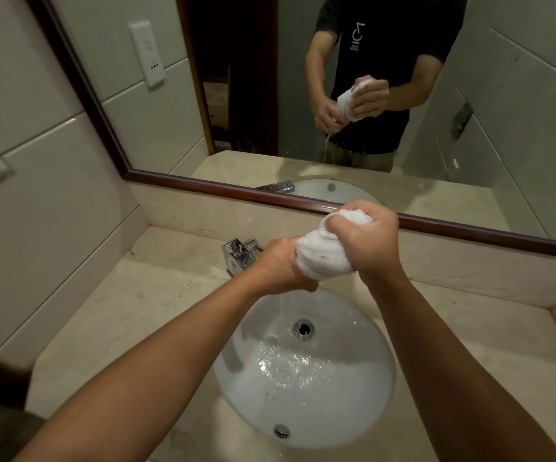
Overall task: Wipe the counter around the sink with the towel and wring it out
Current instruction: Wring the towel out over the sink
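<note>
Above the sink (363,345), both forearms extended, the left hand (285,266) and right hand (368,236) each hold a clenched grip on the bunched white towel (323,250), water streaming into the basin.

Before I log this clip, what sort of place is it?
Most likely a bathroom: a white oval undermount sink set in a beige marble counter, a chrome faucet, and a dark wood-framed wall mirror on grey tiled walls.
</note>
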Tool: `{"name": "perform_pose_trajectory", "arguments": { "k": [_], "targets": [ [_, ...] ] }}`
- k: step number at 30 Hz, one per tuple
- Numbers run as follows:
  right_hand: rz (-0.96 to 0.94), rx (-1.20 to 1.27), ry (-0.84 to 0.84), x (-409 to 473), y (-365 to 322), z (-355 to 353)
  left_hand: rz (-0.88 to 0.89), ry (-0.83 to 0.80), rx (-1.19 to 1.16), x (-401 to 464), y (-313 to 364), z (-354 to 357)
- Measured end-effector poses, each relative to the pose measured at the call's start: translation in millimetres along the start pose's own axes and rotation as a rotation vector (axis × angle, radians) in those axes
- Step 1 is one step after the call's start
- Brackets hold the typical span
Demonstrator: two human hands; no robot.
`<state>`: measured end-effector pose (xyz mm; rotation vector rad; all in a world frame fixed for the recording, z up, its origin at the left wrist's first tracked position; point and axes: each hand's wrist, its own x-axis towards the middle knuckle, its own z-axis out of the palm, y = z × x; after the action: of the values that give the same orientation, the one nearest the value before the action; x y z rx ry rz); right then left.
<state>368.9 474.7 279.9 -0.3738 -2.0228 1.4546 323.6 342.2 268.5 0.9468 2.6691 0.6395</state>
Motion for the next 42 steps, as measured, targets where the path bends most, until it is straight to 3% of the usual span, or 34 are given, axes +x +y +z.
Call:
{"name": "perform_pose_trajectory", "arguments": {
  "k": [3,5,9,11,14,16,18,19,22,25,28,31,34,36,39,42],
  "targets": [
    [0.034,0.062,0.026,-4.2,11.4,-1.3,0.063,0.104,0.078,-0.8,-5.1,10.9],
    [0.053,0.080,0.035,-8.3,15.8,-4.0,0.071,0.090,0.003,-1.7,-12.5,15.8],
    [0.006,0.081,0.030,-18.0,16.7,-7.8,0.060,-0.086,-0.217,-1.3,-20.8,8.9],
    [-0.055,0.081,0.008,-22.1,15.9,-9.8,0.047,-0.254,-0.330,-0.1,-18.6,-1.8],
    [-0.162,0.122,-0.060,-28.2,9.7,-14.1,0.023,-0.499,-0.464,-1.0,-13.6,-13.6],
    [-0.200,0.120,-0.141,-29.3,3.7,-17.1,-0.017,-0.563,-0.519,-5.4,-12.5,-9.0],
    [-0.196,0.088,-0.232,-27.7,-0.4,-23.2,-0.034,-0.439,-0.529,-7.6,-12.7,1.5],
    [-0.155,0.129,-0.280,-26.0,1.5,-28.6,-0.010,-0.315,-0.427,-6.0,-13.9,5.8],
    [0.314,0.494,-0.282,-26.1,4.6,-46.8,0.075,0.095,-0.017,2.3,-24.7,11.8],
    [0.784,0.323,-0.369,-27.6,21.5,-53.9,0.214,0.490,0.326,5.6,-33.3,7.9],
    [0.997,0.389,-0.557,-33.2,32.6,-39.9,0.416,0.607,0.540,10.4,-37.7,12.5],
    [1.004,0.470,-0.358,-43.2,26.0,-16.7,0.486,0.587,0.538,12.5,-34.3,19.4],
    [0.963,0.525,0.011,-50.5,24.2,0.6,0.396,0.540,0.475,8.7,-26.5,23.0],
    [0.884,0.544,0.168,-50.5,23.9,4.8,0.297,0.500,0.422,4.3,-21.8,24.2],
    [0.733,0.474,0.282,-47.8,25.4,4.5,0.198,0.450,0.338,-1.8,-16.6,26.2],
    [0.521,0.166,0.301,-43.9,19.7,0.9,0.098,0.378,0.193,-8.7,-10.1,27.0]
  ]
}}
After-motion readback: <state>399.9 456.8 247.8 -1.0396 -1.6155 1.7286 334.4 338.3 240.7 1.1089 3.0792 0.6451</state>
